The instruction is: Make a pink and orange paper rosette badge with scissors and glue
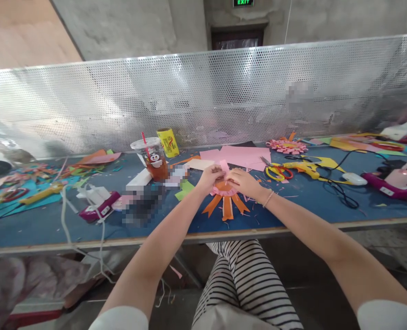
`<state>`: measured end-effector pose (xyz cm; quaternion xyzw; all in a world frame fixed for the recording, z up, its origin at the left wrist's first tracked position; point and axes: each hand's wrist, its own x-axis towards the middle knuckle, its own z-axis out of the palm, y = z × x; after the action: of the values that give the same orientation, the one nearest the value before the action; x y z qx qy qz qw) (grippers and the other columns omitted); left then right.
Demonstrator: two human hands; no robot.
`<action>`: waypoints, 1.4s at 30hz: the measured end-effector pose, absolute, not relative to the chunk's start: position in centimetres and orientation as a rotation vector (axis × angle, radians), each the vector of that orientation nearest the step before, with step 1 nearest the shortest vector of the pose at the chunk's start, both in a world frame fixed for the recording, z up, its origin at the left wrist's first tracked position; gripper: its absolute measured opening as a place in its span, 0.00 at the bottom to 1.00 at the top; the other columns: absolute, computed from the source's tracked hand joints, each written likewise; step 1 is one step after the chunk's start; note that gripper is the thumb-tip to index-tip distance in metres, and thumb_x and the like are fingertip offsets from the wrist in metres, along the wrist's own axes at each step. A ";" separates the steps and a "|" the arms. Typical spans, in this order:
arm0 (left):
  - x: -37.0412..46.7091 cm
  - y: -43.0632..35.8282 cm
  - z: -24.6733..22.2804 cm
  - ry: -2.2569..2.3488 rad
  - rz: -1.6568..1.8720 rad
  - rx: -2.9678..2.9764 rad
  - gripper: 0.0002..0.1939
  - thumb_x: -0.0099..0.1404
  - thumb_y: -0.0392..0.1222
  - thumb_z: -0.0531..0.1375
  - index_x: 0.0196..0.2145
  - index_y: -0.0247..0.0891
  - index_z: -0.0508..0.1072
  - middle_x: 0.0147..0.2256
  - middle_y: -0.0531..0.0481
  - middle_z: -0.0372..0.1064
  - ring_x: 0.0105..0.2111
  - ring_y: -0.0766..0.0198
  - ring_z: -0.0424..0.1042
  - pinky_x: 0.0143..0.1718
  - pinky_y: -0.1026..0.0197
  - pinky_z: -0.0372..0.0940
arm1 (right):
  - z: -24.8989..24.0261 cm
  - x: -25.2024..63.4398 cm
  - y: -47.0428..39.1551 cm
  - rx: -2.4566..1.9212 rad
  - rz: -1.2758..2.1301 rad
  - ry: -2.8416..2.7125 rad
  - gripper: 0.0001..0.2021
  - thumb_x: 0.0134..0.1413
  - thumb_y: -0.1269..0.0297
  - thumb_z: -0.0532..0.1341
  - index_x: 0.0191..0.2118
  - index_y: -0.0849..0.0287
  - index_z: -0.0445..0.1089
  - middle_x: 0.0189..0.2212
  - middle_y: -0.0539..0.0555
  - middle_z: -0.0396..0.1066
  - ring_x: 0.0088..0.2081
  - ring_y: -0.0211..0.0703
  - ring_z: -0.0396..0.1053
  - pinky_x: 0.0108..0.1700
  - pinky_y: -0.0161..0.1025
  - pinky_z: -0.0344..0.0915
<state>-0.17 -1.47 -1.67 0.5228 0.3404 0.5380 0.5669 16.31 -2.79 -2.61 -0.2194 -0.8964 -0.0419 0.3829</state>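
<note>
A paper rosette (pixel 227 207) with an orange middle, pink fringe and orange tails lies on the blue table in front of me. Above its upper edge, a small pink paper strip (pixel 223 166) stands up between my hands. My left hand (pixel 209 178) pinches the strip from the left with bent fingers. From the other side, my right hand (pixel 245 183) is closed at the strip's lower end, over the rosette. The fingers partly hide both the strip and the rosette's upper part.
Pink paper sheets (pixel 246 156) lie behind my hands. Scissors (pixel 277 171) and a yellow glue gun (pixel 305 167) with a black cord are to the right. A drink cup (pixel 154 160) stands left, near a purple power strip (pixel 100 207). A perforated metal screen (pixel 196 101) borders the table's back.
</note>
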 end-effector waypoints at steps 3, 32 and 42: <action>0.0 -1.7 -1.6 0.803 1.228 1.316 0.15 0.41 0.33 0.64 0.30 0.34 0.69 0.26 0.53 0.69 0.25 0.70 0.68 0.28 0.66 0.64 | -2.6 16.3 -2.6 -0.720 0.138 -2.065 0.05 0.52 0.64 0.57 0.32 0.59 0.65 0.28 0.51 0.66 0.30 0.38 0.62 0.34 0.37 0.61; 0.9 -2.7 -1.4 0.945 1.107 1.565 0.07 0.47 0.36 0.56 0.26 0.34 0.70 0.23 0.55 0.65 0.25 0.70 0.68 0.29 0.65 0.68 | -1.9 16.5 -2.5 -0.894 0.443 -1.634 0.14 0.43 0.58 0.62 0.24 0.57 0.55 0.21 0.44 0.53 0.24 0.34 0.52 0.27 0.34 0.52; 0.9 -3.1 -1.2 0.971 1.120 1.596 0.05 0.49 0.37 0.58 0.26 0.35 0.71 0.24 0.54 0.66 0.25 0.70 0.67 0.29 0.65 0.67 | -2.1 16.5 -1.7 -0.860 0.630 -1.632 0.13 0.42 0.54 0.61 0.29 0.60 0.66 0.26 0.50 0.65 0.28 0.37 0.61 0.32 0.36 0.59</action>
<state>0.94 -3.06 -1.24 0.6494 0.3951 0.4558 0.4631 16.50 -1.73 -2.14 -0.3651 -0.6927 0.2675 0.5615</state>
